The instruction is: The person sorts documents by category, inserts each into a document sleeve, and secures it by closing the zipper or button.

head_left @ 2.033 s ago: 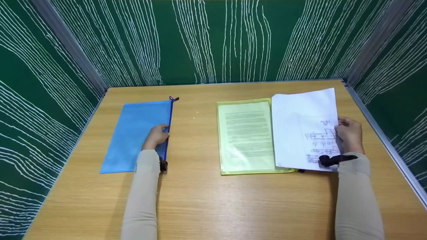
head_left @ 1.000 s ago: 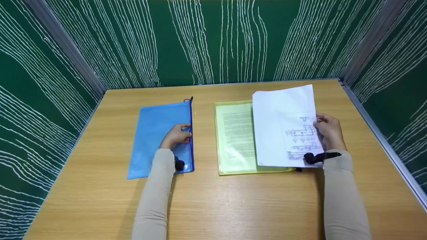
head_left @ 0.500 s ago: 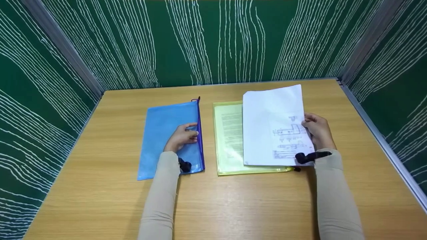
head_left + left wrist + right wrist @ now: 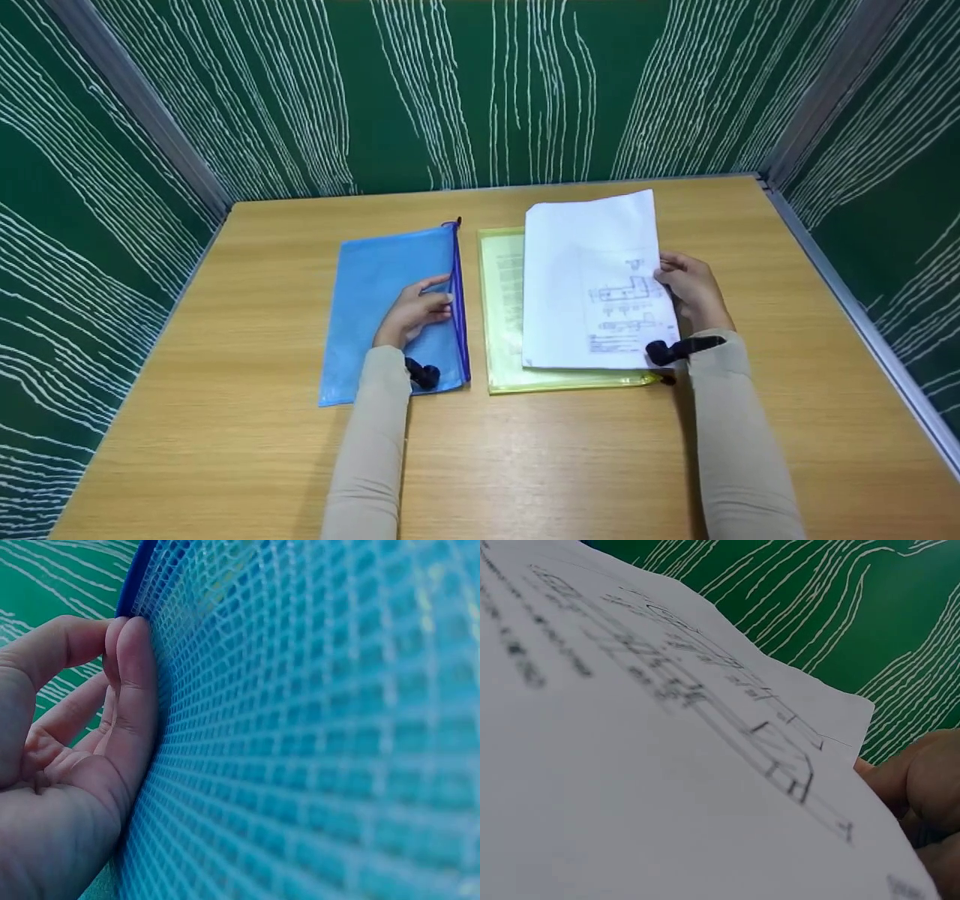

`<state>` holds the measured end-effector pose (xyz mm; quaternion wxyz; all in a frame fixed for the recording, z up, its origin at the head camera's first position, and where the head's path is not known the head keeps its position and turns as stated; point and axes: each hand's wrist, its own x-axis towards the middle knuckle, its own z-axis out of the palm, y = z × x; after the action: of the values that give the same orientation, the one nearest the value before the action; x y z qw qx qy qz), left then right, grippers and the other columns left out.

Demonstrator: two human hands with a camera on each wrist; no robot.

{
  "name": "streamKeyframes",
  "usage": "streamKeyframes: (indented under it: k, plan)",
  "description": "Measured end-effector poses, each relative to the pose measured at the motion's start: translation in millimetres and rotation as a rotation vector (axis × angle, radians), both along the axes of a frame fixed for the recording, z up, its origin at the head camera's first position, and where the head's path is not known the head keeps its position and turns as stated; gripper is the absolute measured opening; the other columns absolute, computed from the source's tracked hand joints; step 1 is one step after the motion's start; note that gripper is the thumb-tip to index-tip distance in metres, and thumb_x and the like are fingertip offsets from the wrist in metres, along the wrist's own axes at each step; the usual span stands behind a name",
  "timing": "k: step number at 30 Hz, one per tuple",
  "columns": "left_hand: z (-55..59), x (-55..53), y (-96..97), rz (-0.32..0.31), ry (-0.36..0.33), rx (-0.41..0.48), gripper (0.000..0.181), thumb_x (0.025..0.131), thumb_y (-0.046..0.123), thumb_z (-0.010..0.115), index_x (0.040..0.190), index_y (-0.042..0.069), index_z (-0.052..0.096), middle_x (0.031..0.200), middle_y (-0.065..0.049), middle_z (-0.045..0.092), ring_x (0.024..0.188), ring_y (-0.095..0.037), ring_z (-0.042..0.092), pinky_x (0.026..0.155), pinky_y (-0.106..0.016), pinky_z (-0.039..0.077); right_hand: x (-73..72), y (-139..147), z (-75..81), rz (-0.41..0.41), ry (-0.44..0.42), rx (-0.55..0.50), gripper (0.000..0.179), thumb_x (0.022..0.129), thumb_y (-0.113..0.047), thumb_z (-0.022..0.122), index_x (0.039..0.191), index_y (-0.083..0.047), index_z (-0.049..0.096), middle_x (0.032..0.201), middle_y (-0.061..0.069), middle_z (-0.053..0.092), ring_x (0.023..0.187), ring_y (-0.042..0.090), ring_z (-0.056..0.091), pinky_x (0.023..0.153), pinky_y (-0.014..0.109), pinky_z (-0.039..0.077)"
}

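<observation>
A blue mesh zip pouch (image 4: 390, 262) lies at centre left, its dark blue zip edge (image 4: 459, 315) facing right and bowed a little apart. My left hand (image 4: 416, 309) pinches that edge between thumb and fingers; the left wrist view shows the fingertips (image 4: 131, 637) at the rim of the mesh (image 4: 300, 727). At centre right, my right hand (image 4: 694, 289) grips the right edge of white paper (image 4: 577, 232) printed with a technical drawing. The paper is slightly bent and hangs over a yellow zip pouch (image 4: 502, 360). In the right wrist view the paper (image 4: 667, 787) hides most of the fingers.
Through the yellow pouch's clear front a printed page shows. A black pull tab (image 4: 667, 380) sits at its lower right corner. Green walls with white lines (image 4: 420, 90) enclose the wooden table (image 4: 525, 465) at the back and sides.
My left hand has drawn the blue pouch to the right, and its zip edge has parted slightly. My right hand has carried the paper left, so it covers more of the yellow pouch.
</observation>
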<state>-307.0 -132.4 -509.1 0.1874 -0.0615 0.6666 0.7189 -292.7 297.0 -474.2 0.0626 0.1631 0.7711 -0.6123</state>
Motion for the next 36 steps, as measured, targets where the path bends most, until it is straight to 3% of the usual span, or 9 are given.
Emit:
streamKeyframes:
  k: [9, 15, 26, 29, 34, 36]
  plan:
    - [-2.7, 0.1, 1.3, 0.01, -0.005, 0.06, 0.052, 0.09, -0.001, 0.06, 0.139, 0.013, 0.051, 0.075, -0.004, 0.063, 0.066, -0.013, 0.062, 0.068, -0.026, 0.055, -6.8, -21, -2.4, 0.107, -0.013, 0.033, 0.053, 0.099, -0.012, 0.048, 0.15, -0.009, 0.034, 0.146, 0.013, 0.042, 0.114, 0.013, 0.051, 0.089, 0.022, 0.044]
    - [-1.5, 1.6, 7.0, -0.006, -0.004, 0.083, 0.052, 0.089, 0.0, 0.059, 0.139, 0.014, 0.051, 0.073, -0.004, 0.062, 0.067, -0.014, 0.062, 0.069, -0.027, 0.055, -10.7, -39, -1.6, 0.112, -0.035, -0.081, 0.051, 0.098, -0.007, 0.048, 0.148, -0.009, 0.038, 0.124, 0.002, 0.052, 0.093, 0.007, 0.057, 0.075, 0.018, 0.051]
    - [-4.1, 4.6, 13.5, -0.034, 0.017, 0.113, 0.053, 0.088, 0.001, 0.06, 0.139, 0.016, 0.052, 0.073, -0.004, 0.059, 0.068, -0.015, 0.06, 0.069, -0.028, 0.053, -13.3, -60, -9.8, 0.148, -0.001, -0.174, 0.052, 0.096, 0.002, 0.046, 0.147, 0.002, 0.034, 0.11, 0.001, 0.051, 0.086, 0.004, 0.055, 0.074, 0.013, 0.048]
    - [-4.5, 4.7, 14.1, -0.034, 0.024, 0.116, 0.053, 0.088, 0.002, 0.06, 0.138, 0.016, 0.052, 0.073, -0.004, 0.058, 0.068, -0.014, 0.059, 0.069, -0.027, 0.053, -12.7, -60, -10.0, 0.156, -0.01, -0.158, 0.053, 0.096, 0.0, 0.046, 0.148, 0.001, 0.033, 0.111, 0.002, 0.051, 0.084, 0.003, 0.055, 0.072, 0.014, 0.048]
    - [-4.8, 3.8, 15.6, -0.032, 0.024, 0.124, 0.054, 0.087, 0.0, 0.058, 0.139, 0.016, 0.051, 0.072, -0.004, 0.057, 0.066, -0.014, 0.058, 0.067, -0.027, 0.052, -11.8, -53, -6.2, 0.166, -0.044, -0.114, 0.054, 0.098, -0.006, 0.046, 0.15, -0.005, 0.031, 0.127, 0.009, 0.048, 0.08, 0.001, 0.055, 0.066, 0.013, 0.046]
    - [-5.0, 3.0, 16.3, -0.033, 0.021, 0.131, 0.054, 0.087, 0.0, 0.058, 0.138, 0.016, 0.052, 0.071, -0.004, 0.057, 0.065, -0.014, 0.057, 0.066, -0.027, 0.052, -12.0, -49, -4.9, 0.167, -0.058, -0.091, 0.054, 0.099, -0.009, 0.047, 0.15, -0.008, 0.031, 0.135, 0.01, 0.045, 0.069, 0.0, 0.053, 0.055, 0.013, 0.042]
